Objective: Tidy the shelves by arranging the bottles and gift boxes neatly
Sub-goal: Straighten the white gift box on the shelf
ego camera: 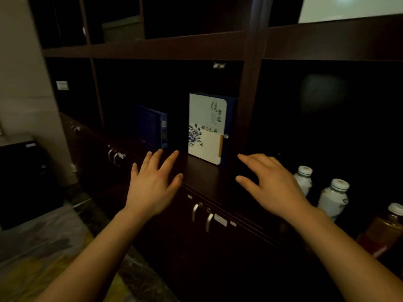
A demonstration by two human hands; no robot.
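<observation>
— So, are our hands holding anything?

— No. Our left hand (pixel 152 184) and our right hand (pixel 272 186) both hover with fingers spread, palms down, grasping nothing, just near of the dark shelf ledge (pixel 202 177).

— Where are the gift boxes?

— We see the white gift box (pixel 206 128) with blue flowers standing upright on the ledge, between our hands and a bit farther in. The blue gift box (pixel 152 127) stands upright to its left, apart from it.

— And the bottles?

— In the compartment to the right: two white bottles (pixel 333 197) stand side by side, and an amber bottle (pixel 390 225) sits nearer, at the right edge.

— Below?

— Cabinet doors with metal handles (pixel 202 214).
</observation>
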